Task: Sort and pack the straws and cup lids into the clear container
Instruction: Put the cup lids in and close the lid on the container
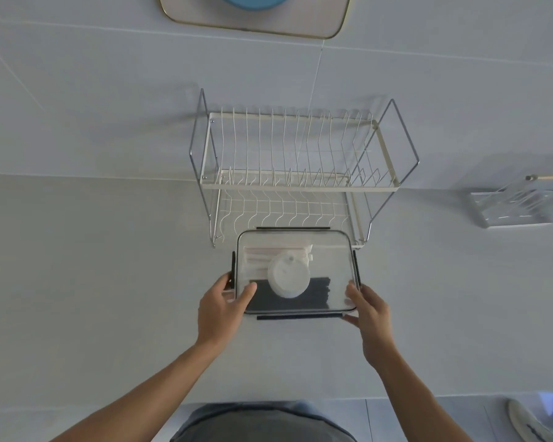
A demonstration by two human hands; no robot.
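The clear container (329,260) sits on the white counter in front of a dish rack, with a clear lid on top and black latches along its sides. Inside lie white straws (262,253) at the back, black straws (316,293) at the front, and a stack of white cup lids (288,277) in the middle. My left hand (222,306) grips the container's left front corner, thumb on the lid. My right hand (369,314) holds the right front corner, fingers on the edge.
A two-tier white wire dish rack (300,173) stands right behind the container. A clear acrylic holder (521,205) sits at the right by the wall. A mirror or tray edge with a blue disc (253,14) hangs on the wall above.
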